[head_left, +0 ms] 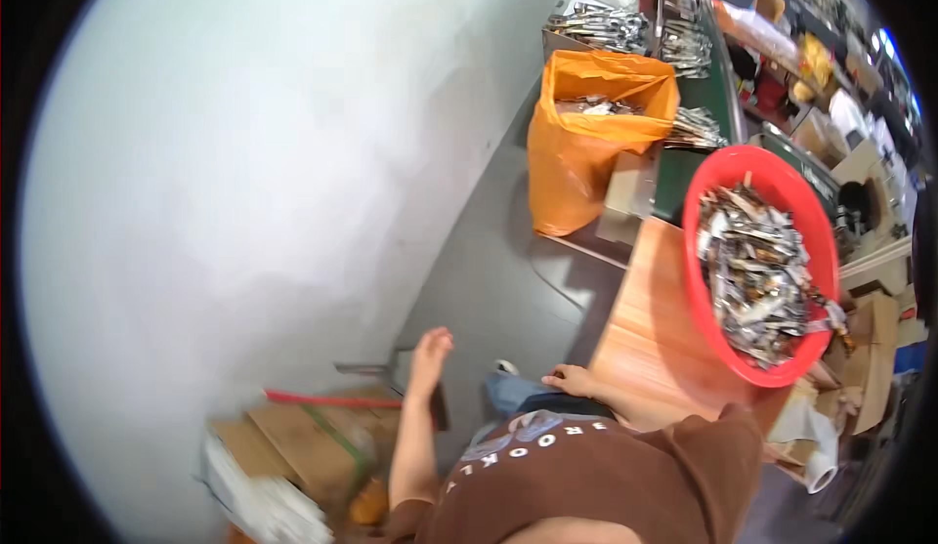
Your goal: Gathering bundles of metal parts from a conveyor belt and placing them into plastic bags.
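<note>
My left hand (431,352) hangs out over the grey floor, its fingers loosely bent and nothing visible in them. At my waist, close to the near left edge of the wooden table, my right hand (574,381) has its fingers slightly apart and shows nothing in its grasp. A red plastic basin (696,280) stands on the wooden tabletop (635,349) to the right. Heaped inside it are many thin metallic and brownish strips (757,271), too small to name. Some strips stick out over the basin's right rim.
An orange plastic bag (567,173) with small pieces inside stands ahead, beside a green-topped bench (674,178) bearing metallic bundles (687,51). Flattened cardboard (313,437) and a red strip (332,400) lie at lower left by the white wall (264,173). A white roll (821,471) is at lower right.
</note>
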{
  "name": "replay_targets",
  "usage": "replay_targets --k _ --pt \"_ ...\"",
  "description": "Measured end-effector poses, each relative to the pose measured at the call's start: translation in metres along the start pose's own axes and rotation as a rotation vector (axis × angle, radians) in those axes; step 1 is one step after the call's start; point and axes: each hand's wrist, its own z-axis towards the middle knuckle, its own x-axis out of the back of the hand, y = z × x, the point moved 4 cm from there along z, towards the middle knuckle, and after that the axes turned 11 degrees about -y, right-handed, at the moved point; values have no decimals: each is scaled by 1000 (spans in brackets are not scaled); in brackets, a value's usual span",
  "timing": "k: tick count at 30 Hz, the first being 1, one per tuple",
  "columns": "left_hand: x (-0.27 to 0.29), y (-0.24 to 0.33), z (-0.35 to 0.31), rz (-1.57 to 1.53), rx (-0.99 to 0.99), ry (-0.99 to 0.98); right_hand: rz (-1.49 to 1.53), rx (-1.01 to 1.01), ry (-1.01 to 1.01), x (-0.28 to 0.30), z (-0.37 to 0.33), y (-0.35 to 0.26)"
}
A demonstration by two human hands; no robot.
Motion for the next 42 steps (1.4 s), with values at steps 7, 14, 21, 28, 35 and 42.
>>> replay_targets --k 7,14,21,28,35,42 --pt "113 -10 228 193 558 -485 183 -152 -68 179 160 -113" --pt "24 222 739 644 139 -527 513 -217 454 405 274 -222" --pt "-357 615 967 509 -804 -1055 532 -467 978 634 270 -264" --pt "-574 776 1093 1820 -1792 -1232 979 -646 1014 813 280 -314" --pt "-887 847 1226 1819 -1763 -1165 1579 -495 956 853 427 -301" --pt "-1070 619 1356 1957 -924 -1839 1942 -698 1398 1118 364 -364"
